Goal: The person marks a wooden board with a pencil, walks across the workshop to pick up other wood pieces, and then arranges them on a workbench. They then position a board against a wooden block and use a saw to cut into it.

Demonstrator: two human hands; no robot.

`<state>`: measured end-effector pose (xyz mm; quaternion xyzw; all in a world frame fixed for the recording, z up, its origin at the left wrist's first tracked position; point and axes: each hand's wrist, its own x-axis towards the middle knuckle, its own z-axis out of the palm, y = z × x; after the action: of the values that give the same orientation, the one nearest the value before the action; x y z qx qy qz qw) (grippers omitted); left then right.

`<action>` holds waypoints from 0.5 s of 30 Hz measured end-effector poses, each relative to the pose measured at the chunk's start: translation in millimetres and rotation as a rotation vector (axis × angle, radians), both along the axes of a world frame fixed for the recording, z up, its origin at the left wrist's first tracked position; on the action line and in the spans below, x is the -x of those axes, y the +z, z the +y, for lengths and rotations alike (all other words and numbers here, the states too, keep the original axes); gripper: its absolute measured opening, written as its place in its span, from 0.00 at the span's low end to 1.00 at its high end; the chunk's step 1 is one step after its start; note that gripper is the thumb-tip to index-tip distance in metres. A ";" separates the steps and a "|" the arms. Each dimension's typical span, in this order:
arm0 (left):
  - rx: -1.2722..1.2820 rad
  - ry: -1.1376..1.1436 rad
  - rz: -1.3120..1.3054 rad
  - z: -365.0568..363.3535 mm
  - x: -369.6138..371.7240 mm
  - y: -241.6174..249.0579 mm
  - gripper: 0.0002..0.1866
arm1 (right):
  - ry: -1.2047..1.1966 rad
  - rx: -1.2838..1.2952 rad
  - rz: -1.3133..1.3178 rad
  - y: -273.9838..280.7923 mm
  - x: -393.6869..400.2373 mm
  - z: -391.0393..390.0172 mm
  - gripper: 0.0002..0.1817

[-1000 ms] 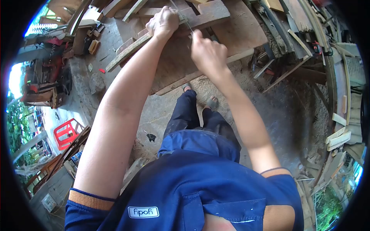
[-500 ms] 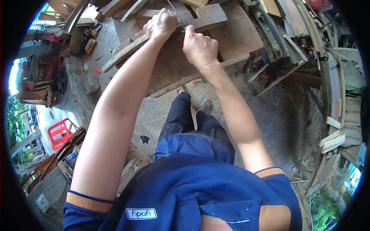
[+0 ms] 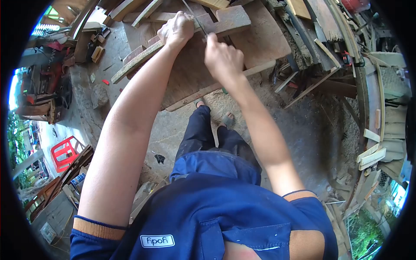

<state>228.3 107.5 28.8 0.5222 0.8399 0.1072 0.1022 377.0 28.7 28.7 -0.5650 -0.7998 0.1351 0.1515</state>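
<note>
My right hand point(image 3: 223, 56) is closed round the near end of a long, thin metal tool point(image 3: 197, 18). From the fist the tool slants away up and left, past the top of the view; its exact kind does not show. Just left of it, my left hand point(image 3: 177, 29) is curled down on a notched wooden piece point(image 3: 234, 21), its fingertips hidden. The tool lies across this piece, close beside my left knuckles. Underneath is a broad wooden bench top point(image 3: 264, 43). A narrow wooden strip point(image 3: 138, 64) sticks out beneath my left forearm.
Stacked boards and offcuts point(image 3: 299, 39) crowd the right of the bench. Loose wood blocks point(image 3: 98, 53) lie at the left. A red plastic stool point(image 3: 65, 152) stands further left. My feet are on the dusty concrete floor point(image 3: 299, 125) close to the bench.
My right hand has shifted slightly down relative to the bench and looks blurred, with more of the tool showing between the hands. My left hand stays on the wood; the whole view has shifted slightly.
</note>
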 end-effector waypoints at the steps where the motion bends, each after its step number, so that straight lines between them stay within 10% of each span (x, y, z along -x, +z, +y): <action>1: -0.001 -0.006 0.002 1.8 2.1 2.1 0.24 | 0.012 0.011 0.005 3.9 -8.0 -10.9 0.08; 15: 0.067 0.003 0.004 5.7 3.3 4.1 0.24 | 0.002 -0.017 -0.072 9.5 -8.8 -20.9 0.08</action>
<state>225.0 113.1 32.9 0.5176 0.8439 0.0781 0.1177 385.8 7.9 38.2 -0.5675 -0.8063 0.1079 0.1271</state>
